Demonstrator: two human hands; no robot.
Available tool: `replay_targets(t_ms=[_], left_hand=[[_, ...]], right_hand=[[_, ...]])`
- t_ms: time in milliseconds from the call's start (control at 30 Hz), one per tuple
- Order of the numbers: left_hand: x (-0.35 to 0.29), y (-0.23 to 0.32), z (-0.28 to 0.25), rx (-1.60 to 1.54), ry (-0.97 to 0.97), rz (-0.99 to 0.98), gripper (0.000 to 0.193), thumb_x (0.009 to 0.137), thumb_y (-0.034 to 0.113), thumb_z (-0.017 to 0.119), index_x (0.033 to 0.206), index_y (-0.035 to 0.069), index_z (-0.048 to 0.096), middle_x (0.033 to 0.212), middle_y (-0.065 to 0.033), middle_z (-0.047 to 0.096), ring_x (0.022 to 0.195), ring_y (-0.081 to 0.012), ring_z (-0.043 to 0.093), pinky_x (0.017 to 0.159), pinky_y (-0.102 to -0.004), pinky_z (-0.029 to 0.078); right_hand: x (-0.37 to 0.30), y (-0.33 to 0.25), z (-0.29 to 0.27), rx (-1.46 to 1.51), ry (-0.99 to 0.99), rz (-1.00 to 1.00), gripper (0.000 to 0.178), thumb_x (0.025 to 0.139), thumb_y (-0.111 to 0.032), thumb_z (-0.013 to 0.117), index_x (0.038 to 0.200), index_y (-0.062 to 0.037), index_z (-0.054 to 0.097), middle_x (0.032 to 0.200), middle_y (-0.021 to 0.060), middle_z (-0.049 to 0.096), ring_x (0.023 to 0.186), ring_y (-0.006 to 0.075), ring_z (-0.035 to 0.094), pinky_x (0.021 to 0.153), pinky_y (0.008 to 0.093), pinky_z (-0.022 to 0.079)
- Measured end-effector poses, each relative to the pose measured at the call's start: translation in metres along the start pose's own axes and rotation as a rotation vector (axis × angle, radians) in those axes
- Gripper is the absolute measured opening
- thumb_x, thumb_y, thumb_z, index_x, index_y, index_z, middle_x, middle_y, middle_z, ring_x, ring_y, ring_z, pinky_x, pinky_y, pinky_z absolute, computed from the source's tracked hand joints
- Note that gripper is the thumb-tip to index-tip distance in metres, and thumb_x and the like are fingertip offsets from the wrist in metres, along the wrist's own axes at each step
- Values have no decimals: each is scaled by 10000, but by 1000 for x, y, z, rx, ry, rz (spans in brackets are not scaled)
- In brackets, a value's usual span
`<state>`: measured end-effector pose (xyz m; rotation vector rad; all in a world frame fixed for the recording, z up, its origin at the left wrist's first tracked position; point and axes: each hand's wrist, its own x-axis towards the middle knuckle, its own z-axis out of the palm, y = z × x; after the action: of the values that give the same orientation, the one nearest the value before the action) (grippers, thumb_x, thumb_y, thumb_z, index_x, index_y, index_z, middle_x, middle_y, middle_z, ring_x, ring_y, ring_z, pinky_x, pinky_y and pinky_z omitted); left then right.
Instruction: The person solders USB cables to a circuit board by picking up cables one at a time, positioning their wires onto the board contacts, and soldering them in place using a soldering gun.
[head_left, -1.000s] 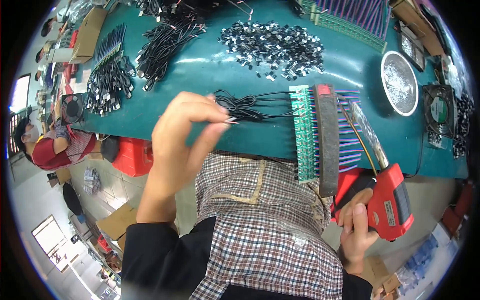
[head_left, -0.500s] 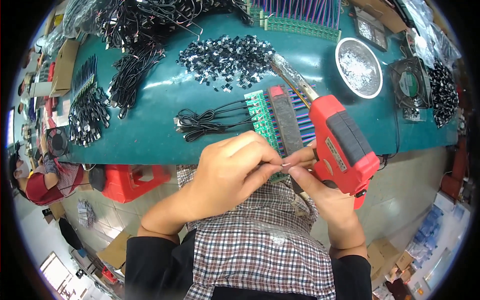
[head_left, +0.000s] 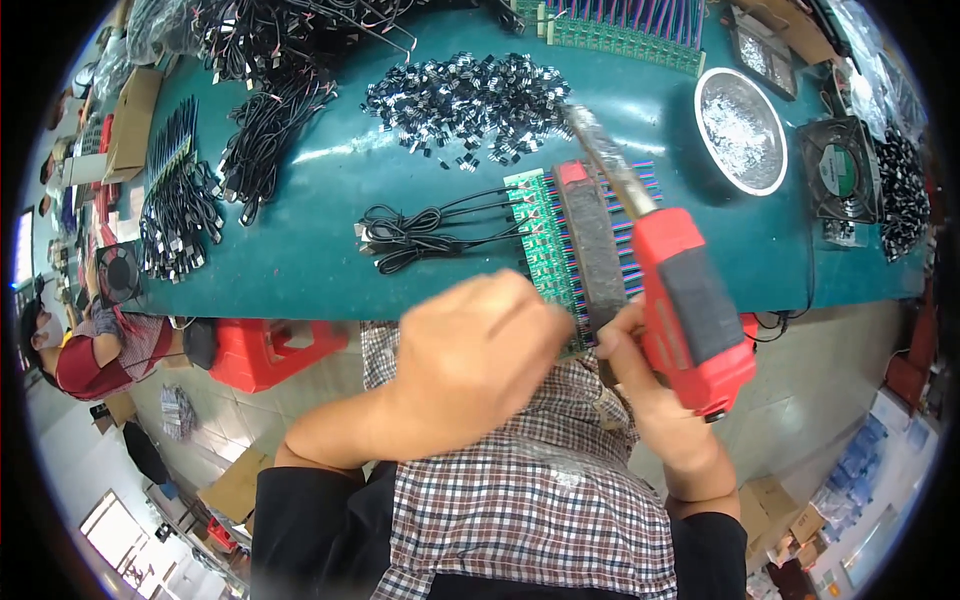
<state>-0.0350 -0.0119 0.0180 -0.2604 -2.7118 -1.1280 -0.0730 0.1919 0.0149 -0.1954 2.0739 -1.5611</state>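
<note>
Board (head_left: 545,255) at frame centre, long axis near-vertical, lies just above and right of the nearer left hand (head_left: 485,350), blurred, grip untellable; right hand (head_left: 665,410) grips red gun (head_left: 697,300).

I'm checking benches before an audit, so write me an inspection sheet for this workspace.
Surface: green tabletop, with shiny reflections.
Job's things: green circuit-board strip; dark bar lying along its right side; red-and-black tool with a long metal tip.
Clutter: pile of small black-and-silver parts; round bowl with silvery contents; square fan at right.
Hands: left hand blurred near the strip's lower end, contents unclear; right hand grips the tool.
Cables: coiled black cables run to the strip; more black cable bundles lie farther left.
Surroundings: another person at far left; red stool by the table edge.
</note>
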Motion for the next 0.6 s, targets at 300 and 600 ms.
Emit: replay_targets(t_ms=[300,600], left_hand=[[7,-35,22,69,139,-195,124,765,12,773,843,72,698,773,-38,615,606,-167,598,525,-300,465],[8,-37,29,139,146,-212,123,752,39,770,831,79,685,784,-43,566,649,-213,620,566,-341,485]], right_hand=[[-44,10,-19,88,136,-50,398,964,-196,636,1261,17,480,706,23,490,544,101,462,565,291,450],[-73,30,-18,89,31,103,260,995,-175,585,1150,12,493,608,16,468,479,92,418,506,275,393]])
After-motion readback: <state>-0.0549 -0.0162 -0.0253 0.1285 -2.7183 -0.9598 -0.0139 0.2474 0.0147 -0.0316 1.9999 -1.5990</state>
